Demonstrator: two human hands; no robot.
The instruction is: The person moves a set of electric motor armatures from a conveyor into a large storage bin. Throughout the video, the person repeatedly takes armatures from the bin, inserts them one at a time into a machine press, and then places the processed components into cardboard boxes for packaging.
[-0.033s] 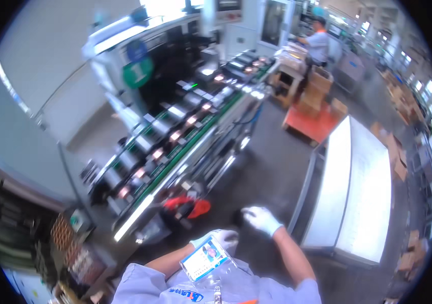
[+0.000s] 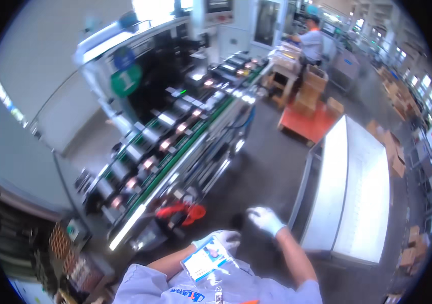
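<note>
Parts [image 2: 135,152] are lined along the conveyor [image 2: 175,157]; beside the badge [image 2: 205,264], the left hand [image 2: 229,239] is seen curled. The right hand [image 2: 265,220] is held half-bent near the white trough [image 2: 323,215]; whether anything is gripped cannot be told.

A single large white numeral stood out on the round green sign [image 2: 126,81] mounted on the white machine frame [image 2: 87,83]. Just above it sat a round blue sign [image 2: 124,58], its marking too smeared to read. The white-and-blue badge [image 2: 203,262] on the worker's chest carried small print, none of it legible from where I stood. Lower on the pale shirt [image 2: 249,285] was a blue emblem [image 2: 194,295] with a short run of characters at its left, though, given the blur, I couldn't swear to their shapes.
</note>
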